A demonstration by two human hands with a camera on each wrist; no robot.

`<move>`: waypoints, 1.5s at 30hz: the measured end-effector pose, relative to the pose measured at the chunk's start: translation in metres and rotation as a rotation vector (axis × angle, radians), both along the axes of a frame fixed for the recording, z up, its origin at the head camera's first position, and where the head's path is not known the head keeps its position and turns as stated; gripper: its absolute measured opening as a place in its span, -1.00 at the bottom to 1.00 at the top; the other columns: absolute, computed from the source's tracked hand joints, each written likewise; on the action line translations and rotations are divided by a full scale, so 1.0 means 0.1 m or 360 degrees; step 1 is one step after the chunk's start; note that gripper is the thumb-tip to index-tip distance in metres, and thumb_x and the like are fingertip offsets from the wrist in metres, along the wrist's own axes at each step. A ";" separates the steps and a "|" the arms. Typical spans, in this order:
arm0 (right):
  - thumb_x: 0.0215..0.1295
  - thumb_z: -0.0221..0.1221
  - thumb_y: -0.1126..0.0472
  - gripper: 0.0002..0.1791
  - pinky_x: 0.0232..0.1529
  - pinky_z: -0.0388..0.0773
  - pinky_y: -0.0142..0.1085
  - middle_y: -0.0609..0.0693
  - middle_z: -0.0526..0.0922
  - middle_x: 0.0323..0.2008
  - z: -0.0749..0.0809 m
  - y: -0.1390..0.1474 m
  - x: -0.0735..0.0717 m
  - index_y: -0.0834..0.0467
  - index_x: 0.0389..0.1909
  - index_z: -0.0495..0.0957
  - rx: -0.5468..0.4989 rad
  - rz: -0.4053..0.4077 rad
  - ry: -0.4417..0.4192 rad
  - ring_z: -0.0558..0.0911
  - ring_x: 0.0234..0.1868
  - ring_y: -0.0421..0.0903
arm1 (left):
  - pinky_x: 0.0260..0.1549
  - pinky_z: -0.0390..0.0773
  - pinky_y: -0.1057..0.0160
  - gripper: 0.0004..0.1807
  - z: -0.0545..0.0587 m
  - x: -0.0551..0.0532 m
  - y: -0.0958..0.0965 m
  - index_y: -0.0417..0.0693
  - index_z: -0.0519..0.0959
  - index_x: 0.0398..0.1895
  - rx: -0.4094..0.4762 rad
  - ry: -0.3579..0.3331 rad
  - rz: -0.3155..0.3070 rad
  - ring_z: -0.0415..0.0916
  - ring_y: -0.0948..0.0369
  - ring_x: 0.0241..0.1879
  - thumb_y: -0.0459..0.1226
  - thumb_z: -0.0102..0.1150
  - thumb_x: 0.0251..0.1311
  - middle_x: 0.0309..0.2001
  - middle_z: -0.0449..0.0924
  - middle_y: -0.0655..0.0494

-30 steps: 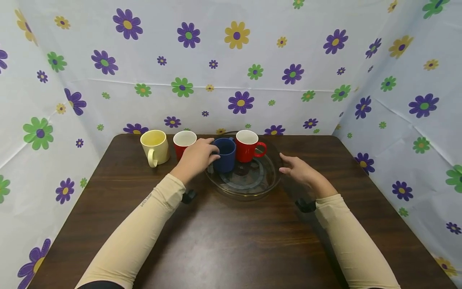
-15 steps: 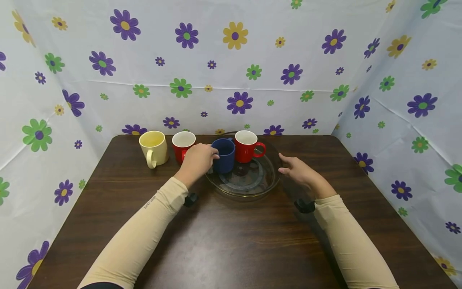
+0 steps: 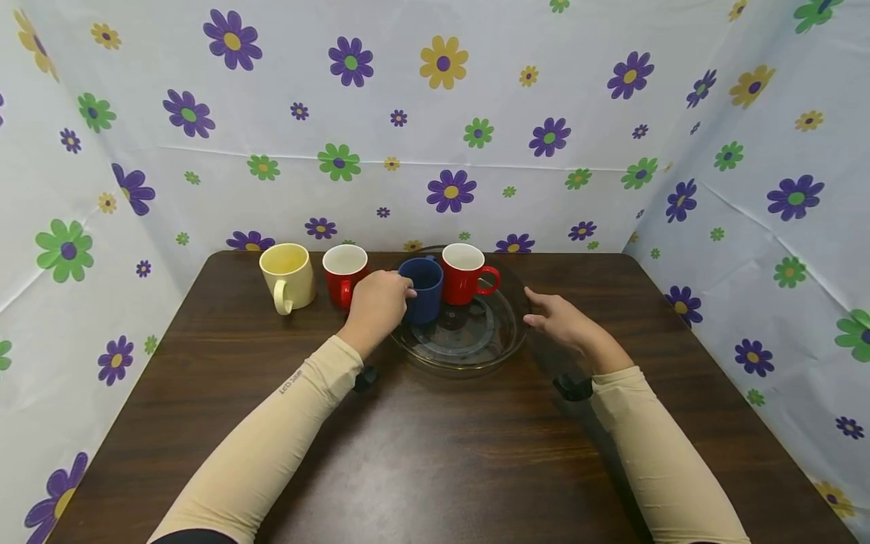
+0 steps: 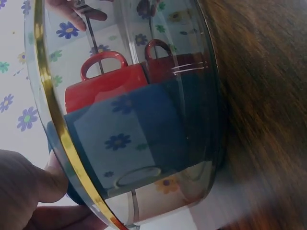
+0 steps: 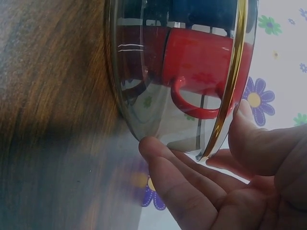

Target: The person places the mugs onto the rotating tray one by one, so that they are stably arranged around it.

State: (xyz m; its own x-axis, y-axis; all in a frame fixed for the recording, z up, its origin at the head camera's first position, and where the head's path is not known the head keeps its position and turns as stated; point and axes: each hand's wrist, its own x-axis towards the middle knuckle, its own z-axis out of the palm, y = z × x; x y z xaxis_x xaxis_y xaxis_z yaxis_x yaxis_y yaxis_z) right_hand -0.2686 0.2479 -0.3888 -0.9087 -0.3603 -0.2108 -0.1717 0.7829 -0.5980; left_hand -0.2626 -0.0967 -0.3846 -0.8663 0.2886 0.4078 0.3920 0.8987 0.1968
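A dark blue cylindrical mug (image 3: 426, 304) stood upright within the left side of a round, clear glass dish (image 3: 499, 332), its blue interior open to view and its handle at the far side. The left hand (image 3: 378, 306) gripped its left side near the rim. Close on its right, also in the dish, was a glossy red mug with a white interior (image 3: 461, 285). The right hand (image 3: 564, 321) held the dish's right edge, thumb at the rim, fingers against the outer wall. Both wrist views revealed the wall's curve, its shiny gold edge, and flowers reflected on the glass. Only the head view showed a pale yellow mug (image 3: 292, 283) and a second red mug (image 3: 336, 283) left of the dish on the dark wood-grain table (image 3: 435, 453).
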 end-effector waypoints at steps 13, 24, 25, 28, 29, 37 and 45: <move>0.55 0.09 0.19 -0.26 0.36 0.27 0.25 0.42 0.16 0.48 0.07 -0.06 -0.02 0.32 0.57 0.00 0.0106 0.0006 0.0047 0.32 0.41 0.36 | -0.36 0.70 0.09 -0.78 0.01 0.01 0.02 -0.07 0.79 -0.09 -0.0021 -0.0055 0.0033 0.69 -0.01 -0.27 -0.25 0.36 0.24 -0.20 0.78 -0.05; 0.46 0.21 0.24 -0.45 0.05 0.62 0.09 0.34 0.56 0.22 0.27 -0.42 -0.45 0.34 0.39 0.39 0.0160 -0.0099 0.0439 0.66 0.06 0.25 | -0.32 0.71 0.08 -0.77 0.04 0.00 0.02 -0.08 0.79 -0.07 -0.0022 -0.0053 0.0024 0.69 0.00 -0.26 -0.24 0.35 0.26 -0.19 0.78 -0.05; 0.46 0.21 0.25 -0.45 0.02 0.65 0.06 0.34 0.57 0.20 0.26 -0.46 -0.50 0.34 0.39 0.39 0.0138 -0.0079 0.0403 0.68 0.03 0.23 | -0.31 0.71 0.08 -0.78 0.05 0.01 0.01 -0.08 0.79 -0.07 -0.0017 -0.0057 0.0022 0.69 0.00 -0.26 -0.23 0.35 0.26 -0.19 0.78 -0.06; 0.45 0.21 0.28 -0.48 -0.06 0.70 -0.03 0.32 0.65 0.08 0.21 -0.54 -0.63 0.37 0.35 0.42 0.0066 -0.0015 0.0262 0.74 -0.09 0.20 | -0.27 0.71 0.09 -0.78 0.04 0.02 0.01 -0.09 0.79 -0.07 -0.0001 -0.0074 0.0013 0.69 0.00 -0.25 -0.24 0.34 0.27 -0.19 0.78 -0.05; 0.45 0.20 0.30 -0.51 -0.07 0.71 -0.04 0.32 0.67 0.03 0.20 -0.56 -0.66 0.38 0.33 0.44 0.0043 0.0008 0.0214 0.74 -0.13 0.20 | -0.27 0.71 0.09 -0.78 0.03 0.02 0.02 -0.09 0.79 -0.07 0.0005 -0.0079 0.0011 0.69 0.00 -0.25 -0.24 0.33 0.27 -0.19 0.78 -0.05; 0.48 0.11 0.40 -0.67 -0.02 0.67 0.04 0.39 0.68 -0.02 0.09 -0.62 -0.75 0.43 0.18 0.55 -0.0066 -0.0052 0.0144 0.75 -0.14 0.27 | -0.36 0.70 0.13 -0.80 -0.01 0.03 0.02 -0.07 0.80 -0.08 0.0013 -0.0052 -0.0011 0.70 0.03 -0.27 -0.25 0.30 0.30 -0.21 0.78 -0.02; 0.49 0.11 0.38 -0.67 -0.04 0.67 0.03 0.38 0.68 0.00 0.07 -0.63 -0.77 0.38 0.20 0.55 -0.0126 -0.0048 0.0167 0.75 -0.16 0.25 | -0.42 0.69 0.14 -0.81 -0.01 0.03 -0.02 -0.04 0.81 -0.12 0.0014 0.0008 -0.0005 0.69 0.03 -0.31 -0.23 0.29 0.31 -0.25 0.79 -0.01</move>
State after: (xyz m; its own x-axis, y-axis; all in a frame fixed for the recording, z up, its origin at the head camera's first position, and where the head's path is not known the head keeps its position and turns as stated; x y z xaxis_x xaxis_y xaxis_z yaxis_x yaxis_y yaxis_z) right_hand -0.3457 0.1848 -0.3820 -0.9350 -0.3442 -0.0857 -0.2139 0.7398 -0.6379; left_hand -0.2595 -0.0984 -0.3855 -0.8634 0.2878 0.4145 0.3959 0.8956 0.2029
